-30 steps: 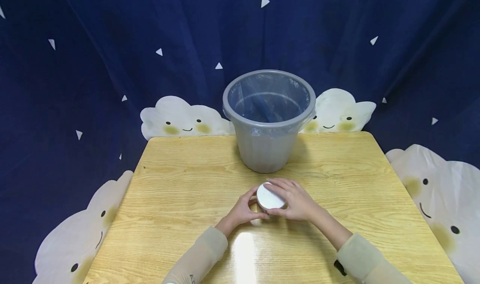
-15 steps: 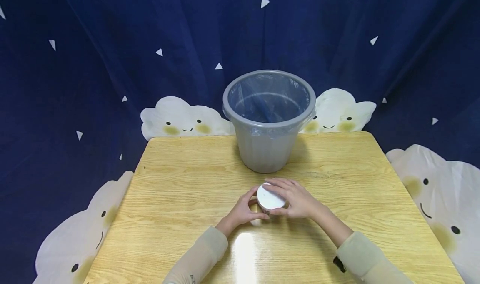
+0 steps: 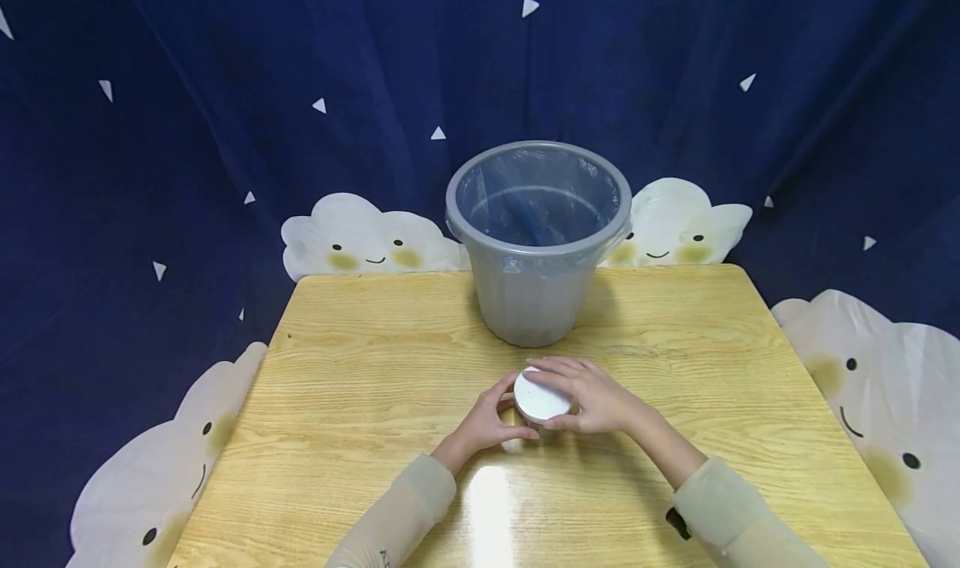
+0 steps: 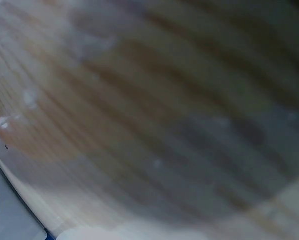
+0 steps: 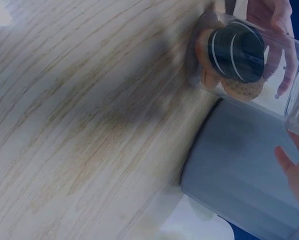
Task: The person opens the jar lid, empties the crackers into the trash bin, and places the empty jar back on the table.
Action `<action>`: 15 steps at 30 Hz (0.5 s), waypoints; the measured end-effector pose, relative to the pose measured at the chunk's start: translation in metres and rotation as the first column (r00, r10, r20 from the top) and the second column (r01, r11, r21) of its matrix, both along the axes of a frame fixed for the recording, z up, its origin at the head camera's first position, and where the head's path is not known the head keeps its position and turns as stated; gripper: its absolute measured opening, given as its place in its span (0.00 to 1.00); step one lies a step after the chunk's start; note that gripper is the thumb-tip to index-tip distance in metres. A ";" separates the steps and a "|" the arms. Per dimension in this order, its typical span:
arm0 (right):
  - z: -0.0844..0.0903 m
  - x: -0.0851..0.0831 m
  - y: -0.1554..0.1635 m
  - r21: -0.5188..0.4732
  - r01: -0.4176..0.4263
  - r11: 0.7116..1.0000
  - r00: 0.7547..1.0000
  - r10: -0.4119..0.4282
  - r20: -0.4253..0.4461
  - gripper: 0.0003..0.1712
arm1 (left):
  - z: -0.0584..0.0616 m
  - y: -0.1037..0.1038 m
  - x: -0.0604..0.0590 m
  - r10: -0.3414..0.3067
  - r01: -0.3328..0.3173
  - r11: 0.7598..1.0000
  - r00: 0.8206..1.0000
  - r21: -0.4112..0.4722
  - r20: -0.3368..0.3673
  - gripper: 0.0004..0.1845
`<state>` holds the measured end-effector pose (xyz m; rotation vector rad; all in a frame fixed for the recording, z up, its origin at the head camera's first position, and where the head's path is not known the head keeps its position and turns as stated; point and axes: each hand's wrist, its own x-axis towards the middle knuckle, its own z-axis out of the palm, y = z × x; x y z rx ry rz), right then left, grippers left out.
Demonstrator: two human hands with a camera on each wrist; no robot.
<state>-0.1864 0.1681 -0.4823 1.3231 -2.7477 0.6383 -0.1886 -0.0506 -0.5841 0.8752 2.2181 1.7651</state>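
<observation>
Bracing the jar (image 5: pixel 273 97) with the left hand (image 3: pixel 482 422) while the right (image 3: pixel 596 397) works the white lid (image 3: pixel 537 398) evenly seems best; the left fingers curl round the jar, the right grip the lid, on the person's side of the bin (image 3: pixel 528 301). One jar, one lid, one bin; inside the jar, one dark striped piece (image 5: pixel 244 52) and uncountable overlapping biscuits (image 5: pixel 242 91).

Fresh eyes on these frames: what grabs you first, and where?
The big gray bin, standing at the far middle of the wooden table. Behind it, the navy curtain with its white triangles and smiling clouds. Then, nearer the camera, a clear jar with biscuit-like pieces inside, left hand around it, right hand on its white lid.
</observation>
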 end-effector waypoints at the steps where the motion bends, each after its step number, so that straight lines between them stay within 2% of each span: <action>1: 0.000 0.000 0.000 -0.003 -0.005 1.000 1.000 0.005 0.008 0.41 | 0.000 0.000 0.000 0.001 -0.001 1.000 1.000 -0.003 0.000 0.49; 15: 0.005 -0.006 0.001 -0.026 -0.056 0.998 0.988 0.059 0.145 0.41 | 0.001 0.000 0.000 -0.007 0.007 1.000 1.000 -0.002 0.009 0.49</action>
